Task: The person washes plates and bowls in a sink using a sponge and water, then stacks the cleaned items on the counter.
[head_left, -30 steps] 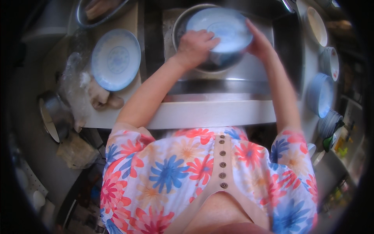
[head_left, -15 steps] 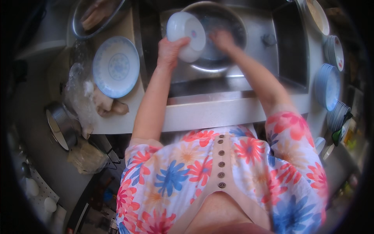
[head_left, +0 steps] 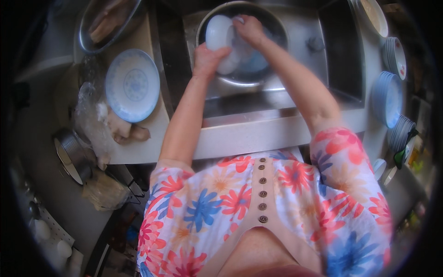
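A white bowl (head_left: 218, 33) is tilted on its side above a round metal basin (head_left: 249, 84) in the sink. My left hand (head_left: 208, 60) grips the bowl low on its left side, thumb across it. At the bowl's upper right, the fingers of my right hand (head_left: 250, 31) are closed, and a small pale patch shows at their tips. I cannot make out what that patch is. Inside the basin, beneath my hands, there is something pale and bluish, blurred.
Left of the sink (head_left: 304, 69) lie a blue-rimmed plate (head_left: 134, 86), a clear plastic bag (head_left: 91, 113) and a large oval bowl (head_left: 84, 44). A metal pot (head_left: 76, 154) is further left. Stacked bowls (head_left: 387, 99) line the right counter.
The bowl has turned so its base no longer faces me, and it sits over the basin. My right hand has come up out of the basin to the bowl.
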The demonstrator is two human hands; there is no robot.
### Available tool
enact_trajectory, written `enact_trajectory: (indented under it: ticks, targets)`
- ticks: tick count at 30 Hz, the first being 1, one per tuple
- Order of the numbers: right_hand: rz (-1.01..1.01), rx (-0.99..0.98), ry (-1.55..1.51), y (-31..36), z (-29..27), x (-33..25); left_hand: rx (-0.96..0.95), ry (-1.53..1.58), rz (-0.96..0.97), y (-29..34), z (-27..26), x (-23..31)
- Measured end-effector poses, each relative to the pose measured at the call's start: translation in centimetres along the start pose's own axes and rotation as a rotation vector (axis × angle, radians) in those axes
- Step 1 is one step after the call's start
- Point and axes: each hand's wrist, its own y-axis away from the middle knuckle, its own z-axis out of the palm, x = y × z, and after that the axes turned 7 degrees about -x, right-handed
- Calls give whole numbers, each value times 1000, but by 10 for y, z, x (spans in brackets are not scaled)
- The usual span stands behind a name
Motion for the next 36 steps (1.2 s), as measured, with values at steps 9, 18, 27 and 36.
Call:
enact_trajectory:
  ticks: [9,18,27,36]
  targets:
    - [-149,7,267,24,-5,4,-40,-15,63,1,6,5]
    - [-78,-315,556,33,-5,70,30,382,-70,-6,-11,4]
    - [-131,-108,-188,-8,15,8,0,632,-106,-10,-10,-5]
    - [-209,-615,275,66,-35,26,-27,809,-194,-14,-19,-8]
